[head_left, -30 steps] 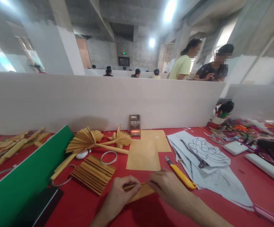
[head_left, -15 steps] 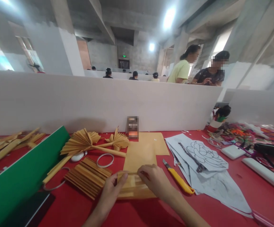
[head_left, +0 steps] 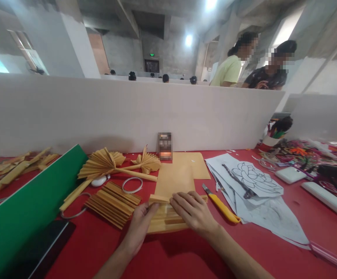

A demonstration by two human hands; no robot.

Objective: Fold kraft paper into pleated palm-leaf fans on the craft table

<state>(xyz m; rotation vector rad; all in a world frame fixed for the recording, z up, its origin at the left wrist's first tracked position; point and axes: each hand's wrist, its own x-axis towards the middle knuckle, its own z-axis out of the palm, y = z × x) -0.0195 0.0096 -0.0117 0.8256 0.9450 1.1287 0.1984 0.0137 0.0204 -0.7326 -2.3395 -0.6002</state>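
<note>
My left hand [head_left: 142, 223] pinches the left end of a folded strip on a sheet of brown kraft paper [head_left: 166, 225], thumb on the near side. My right hand [head_left: 193, 211] is over the same fold farther right, its fingers close together and curved over the strip; its thumb is hidden. Creases run across the sheet between the hands. Beyond it lie flat brown sheets [head_left: 175, 178]. Left of my left hand rests a block of pleated brown paper [head_left: 113, 203]. A yellow utility knife [head_left: 223, 208] with its blade out lies right of my right hand.
Pleated paper fans on stems [head_left: 102, 164] and a wire coil [head_left: 132, 185] lie left, beside a slanted green board [head_left: 34, 201]. On the right are white sheets with a flower line drawing [head_left: 257, 182]. A white partition [head_left: 127, 112] stands behind; two people are beyond it.
My right hand has gone from a fingertip pinch to fingers laid across the fold. The folded strip now shows raised along the top. The view has tilted slightly downward.
</note>
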